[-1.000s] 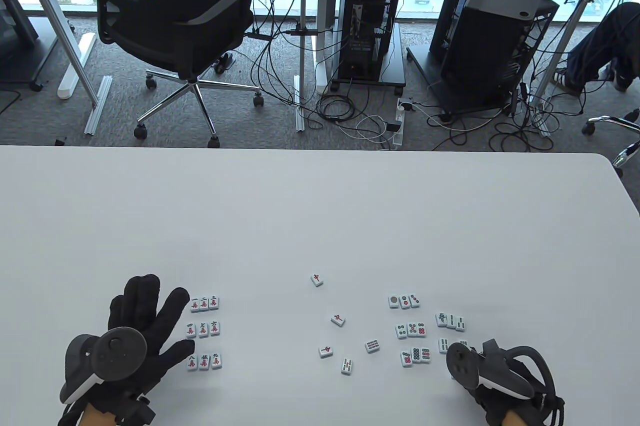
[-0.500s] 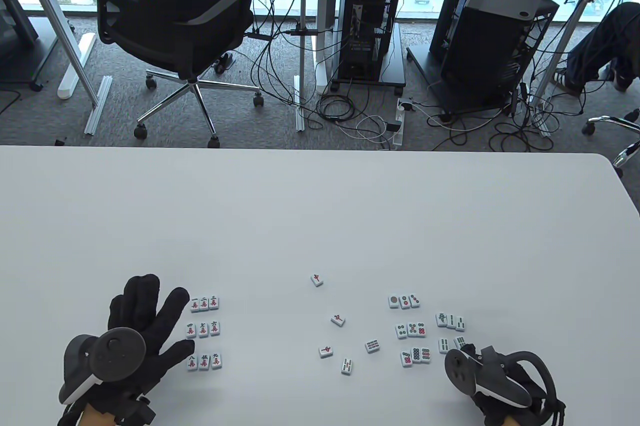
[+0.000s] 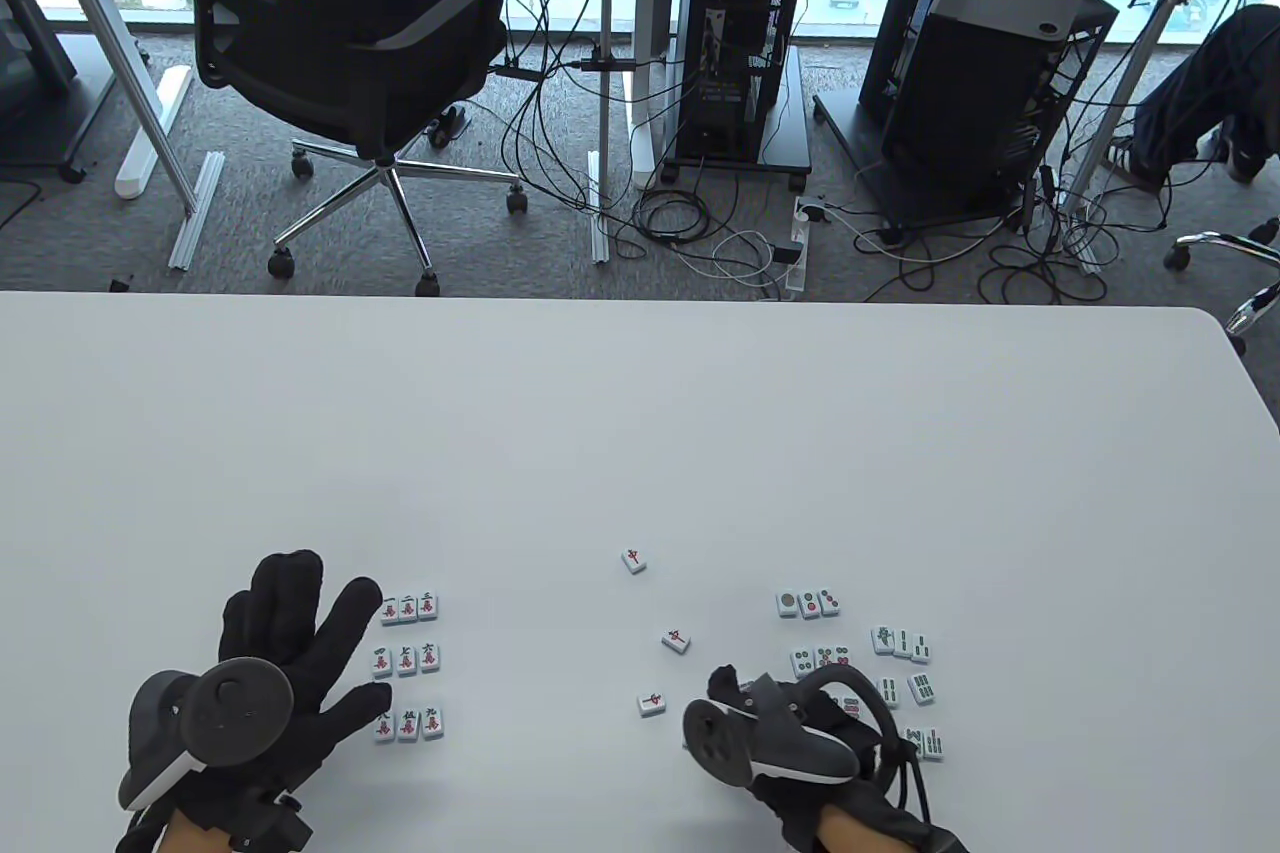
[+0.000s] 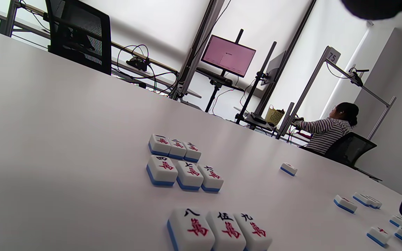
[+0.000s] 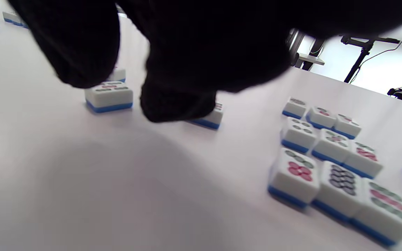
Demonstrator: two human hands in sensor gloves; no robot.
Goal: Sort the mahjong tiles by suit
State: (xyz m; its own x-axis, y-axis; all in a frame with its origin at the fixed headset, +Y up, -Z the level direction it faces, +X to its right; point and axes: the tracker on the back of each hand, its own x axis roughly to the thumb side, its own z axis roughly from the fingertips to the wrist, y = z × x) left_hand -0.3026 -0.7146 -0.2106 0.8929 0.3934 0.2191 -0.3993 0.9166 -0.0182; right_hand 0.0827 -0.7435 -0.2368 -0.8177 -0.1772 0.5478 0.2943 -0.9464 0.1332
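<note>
Low in the frame's middle, two loose tiles [image 5: 109,96] lie on the table [image 3: 640,433] under the right hand [image 3: 770,743], its fingertips [image 5: 176,104] apart, just above them. At lower left, the left hand [image 3: 270,673] rests spread flat beside the character tiles [image 3: 408,658].

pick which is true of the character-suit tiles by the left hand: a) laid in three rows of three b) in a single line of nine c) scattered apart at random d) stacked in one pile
a: the character tiles lie flat in three rows of three just right of the left hand, and the left wrist view shows the same three rows.
</note>
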